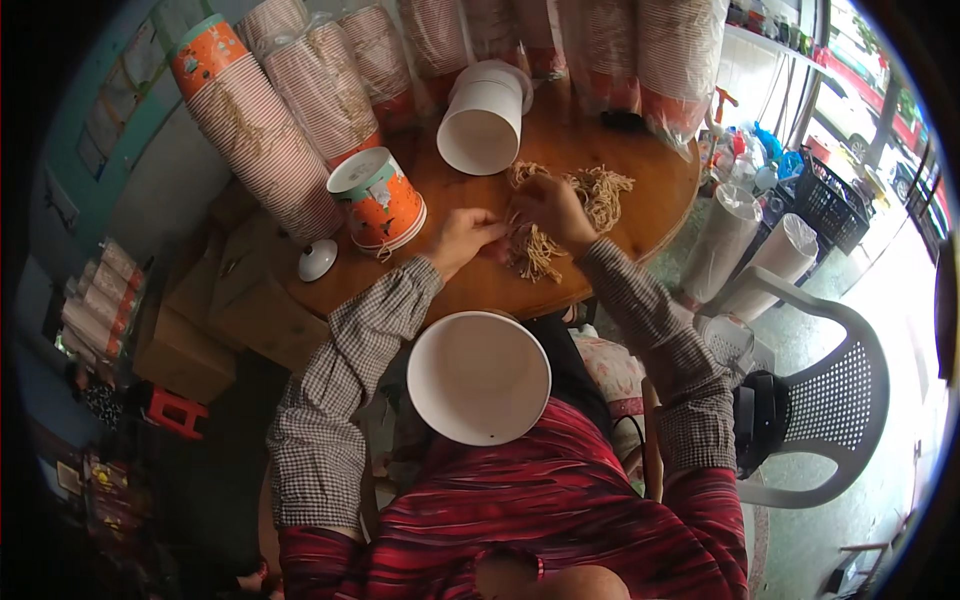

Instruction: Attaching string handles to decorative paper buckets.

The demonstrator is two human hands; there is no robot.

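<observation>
Over the round wooden table, my left hand (466, 240) is closed, with its fingertips pressed together close to the right hand. Whatever sits between them is too small to make out. My right hand (562, 212) bends down into a loose pile of tan twine (600, 196), its fingers pinched on some strands. Knotted ends of that twine hang below the hand. In my lap rests a white paper bucket (480, 375), its open mouth facing up. Left of my hands stands an orange and green printed paper bucket (390, 212), with a bit of twine at its base.
White nested buckets (482, 132) lie on their side toward the table's (650, 215) back. Tall bagged stacks of striped buckets (265, 135) line the far edge. A small white round lid (317, 259) lies at the left edge. A grey plastic chair (830, 400) stands at right.
</observation>
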